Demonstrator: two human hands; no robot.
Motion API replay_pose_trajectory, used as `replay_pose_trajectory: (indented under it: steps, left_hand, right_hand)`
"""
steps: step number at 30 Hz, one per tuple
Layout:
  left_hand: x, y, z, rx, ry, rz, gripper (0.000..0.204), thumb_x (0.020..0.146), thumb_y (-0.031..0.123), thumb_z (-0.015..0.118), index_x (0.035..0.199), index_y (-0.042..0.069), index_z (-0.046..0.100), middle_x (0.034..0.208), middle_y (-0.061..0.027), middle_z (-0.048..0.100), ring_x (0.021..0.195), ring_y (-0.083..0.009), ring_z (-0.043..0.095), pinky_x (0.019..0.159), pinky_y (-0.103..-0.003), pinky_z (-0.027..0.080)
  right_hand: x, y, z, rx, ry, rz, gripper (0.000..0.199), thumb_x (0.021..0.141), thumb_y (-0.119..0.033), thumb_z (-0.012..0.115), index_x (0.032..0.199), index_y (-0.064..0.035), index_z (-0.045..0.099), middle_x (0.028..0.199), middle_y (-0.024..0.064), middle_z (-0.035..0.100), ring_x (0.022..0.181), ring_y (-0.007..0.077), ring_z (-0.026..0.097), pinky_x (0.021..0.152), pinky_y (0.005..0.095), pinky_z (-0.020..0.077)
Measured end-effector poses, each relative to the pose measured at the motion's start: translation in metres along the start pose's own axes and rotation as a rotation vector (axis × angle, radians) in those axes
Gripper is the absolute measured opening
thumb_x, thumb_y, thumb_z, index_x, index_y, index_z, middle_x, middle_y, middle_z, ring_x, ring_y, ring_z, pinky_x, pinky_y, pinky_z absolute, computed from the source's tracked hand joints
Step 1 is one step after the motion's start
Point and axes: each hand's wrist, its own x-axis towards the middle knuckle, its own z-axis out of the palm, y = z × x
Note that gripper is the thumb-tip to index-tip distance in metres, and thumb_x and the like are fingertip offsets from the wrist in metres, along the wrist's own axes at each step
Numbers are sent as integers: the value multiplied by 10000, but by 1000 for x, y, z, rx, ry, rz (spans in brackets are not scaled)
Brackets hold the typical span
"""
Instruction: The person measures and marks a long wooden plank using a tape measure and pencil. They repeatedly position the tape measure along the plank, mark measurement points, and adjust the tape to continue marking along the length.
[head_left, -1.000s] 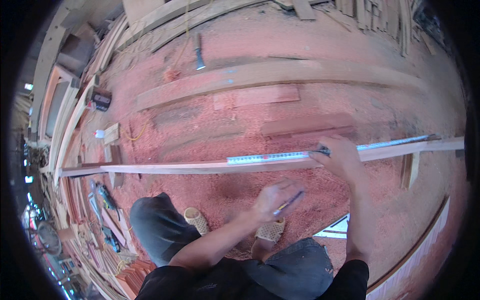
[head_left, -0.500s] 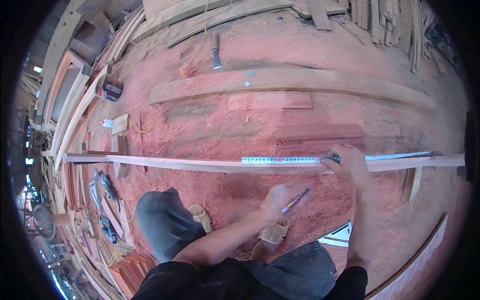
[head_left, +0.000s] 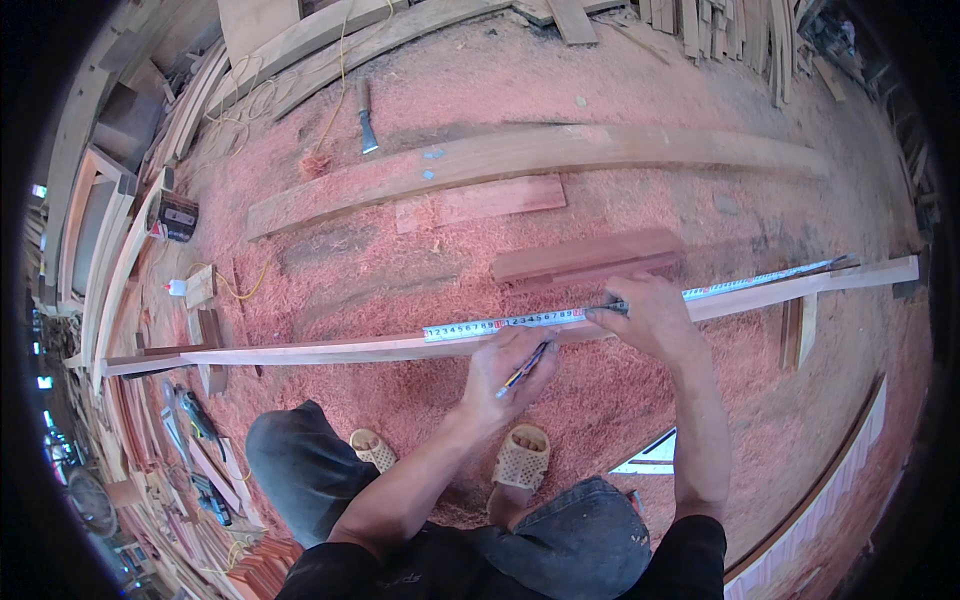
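Note:
A long, narrow wooden strip [head_left: 380, 347] lies across in front of me, its left part resting on a small wood block [head_left: 212, 377]. Along its top stretches a metal tape measure [head_left: 460, 330]. My right hand [head_left: 650, 320] pinches the tape a little right of the middle, and its fingers partly hide the markings there. A pencil [head_left: 520, 372] slants through the closed fingers of my left hand [head_left: 500, 370], which is at the near edge of the strip, just below the tape. Whether the pencil's tip touches the wood I cannot make out.
Beyond the strip lie reddish boards [head_left: 590, 258], a long curved plank [head_left: 560, 150] and a chisel-like tool [head_left: 366, 120] on sawdust. Power tools [head_left: 198, 415] and lumber stand at left. A white triangular piece [head_left: 650, 455] lies near my right knee.
My left hand with the pencil has moved up to the strip and tape. The right hand stays on the tape. The whole view has shifted and tilted.

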Motion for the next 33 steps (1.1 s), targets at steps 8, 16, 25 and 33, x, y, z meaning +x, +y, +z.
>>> replay_pose_trajectory:
  steps: [8,16,25,33]
  left_hand:
    - [2,0,1,21,23,-5,197,949,2,799,1142,20,762,951,-153,774,873,-347,762,777,-441,592]
    - [3,1,1,-34,38,13,188,955,-13,792,1138,9,757,935,-154,769,863,-340,761,759,-435,589]
    - [3,1,-1,-8,11,19,207,960,-17,793,1164,9,770,926,-154,767,849,-338,754,752,-431,584]
    - [4,3,0,-8,9,20,225,951,-34,794,1172,4,773,941,-155,770,849,-337,752,753,-432,580]
  right_hand:
    - [1,-3,-4,23,6,-8,357,905,-404,852,881,-70,729,887,169,770,913,417,746,810,560,557]
    - [2,-2,-4,40,-24,14,354,915,-397,849,884,-65,730,894,180,772,922,423,749,820,562,560]
    - [2,-1,-5,49,-83,48,381,923,-448,850,937,-82,744,937,169,762,975,404,722,848,548,566]
    - [2,-3,-5,19,-26,16,370,918,-425,843,894,-72,732,907,168,781,928,427,754,830,569,568]
